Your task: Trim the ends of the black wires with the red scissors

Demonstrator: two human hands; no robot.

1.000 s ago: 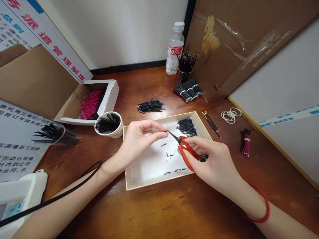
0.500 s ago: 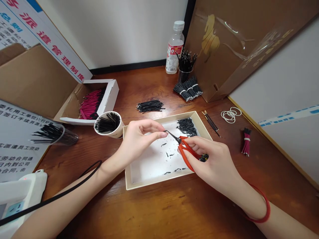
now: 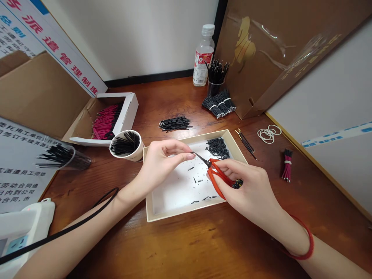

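Note:
My left hand is over the tray with thumb and index finger pinched together. At those fingertips shows the end of a thin black piece, mostly hidden. My right hand is wrapped around red-handled needle-nose pliers. Their narrow dark jaws point left and meet the piece at my left fingertips; whether the jaws are fully closed is too small to tell. Beneath both hands lies a shallow cream tray with a white floor. A pile of short black bits fills its far right corner, and several scraps are scattered nearer.
A paper cup of black wires and a clear cup stand left. Behind are an open box of pink and black wires, loose black wires, tied bundles and a bottle. Rubber bands lie right.
Almost nothing differs. Both hands and the pliers keep practically the same position over the tray.

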